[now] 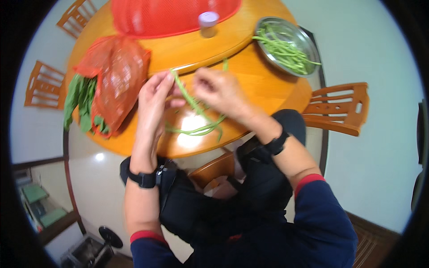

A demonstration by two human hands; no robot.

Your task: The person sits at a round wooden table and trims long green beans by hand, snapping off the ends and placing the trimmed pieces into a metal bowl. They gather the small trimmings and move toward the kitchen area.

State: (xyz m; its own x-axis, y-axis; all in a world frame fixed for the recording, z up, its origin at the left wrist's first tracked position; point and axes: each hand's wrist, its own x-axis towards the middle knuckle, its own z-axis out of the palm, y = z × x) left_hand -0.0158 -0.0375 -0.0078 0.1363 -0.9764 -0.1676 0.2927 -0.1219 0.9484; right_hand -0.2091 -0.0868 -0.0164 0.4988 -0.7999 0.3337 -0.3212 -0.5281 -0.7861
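Note:
My left hand (156, 97) pinches one end of a long green bean (185, 93) between thumb and fingers above the wooden table (264, 90). Close by on the right, my right hand (216, 88) is curled and blurred; whether its fingers hold anything cannot be told. Below both hands, several loose green beans (197, 130) lie near the table's edge. A metal bowl (314, 50) at the upper right contains many green beans, some poking over its rim.
A red plastic bag (122, 77) with leafy greens (77, 100) rests at the table's left. Behind the hands, a raised round tabletop (174, 47) bears a red mesh cover (167, 16) and a small lidded jar (208, 25). Wooden chairs (338, 107) stand around the table.

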